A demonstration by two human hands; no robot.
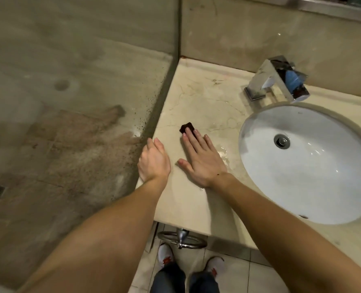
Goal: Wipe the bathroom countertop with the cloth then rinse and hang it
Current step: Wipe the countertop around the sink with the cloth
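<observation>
Wiping the stone surface beside the basin, cloth under the fingertips.

A glass panel (pixel 69 81) fills the left of the frame. The pale surface (pixel 207 98) runs through the middle, with the white basin (pixel 323 176) at right and the chrome tap (pixel 276 79) at upper right. The right hand (pixel 200 157) lies flat at centre, fingers straight, pressing the small dark cloth (pixel 186 126), which shows just past its fingertips. The left hand (pixel 154 160) rests on the surface's left edge; its fingers are hidden, so I cannot tell their curl. With so little cloth pinned, it could slip free mid-stroke, and the wet patch (pixel 223 154) beside the basin could let the palm skid. No brand or writing is readable.
</observation>
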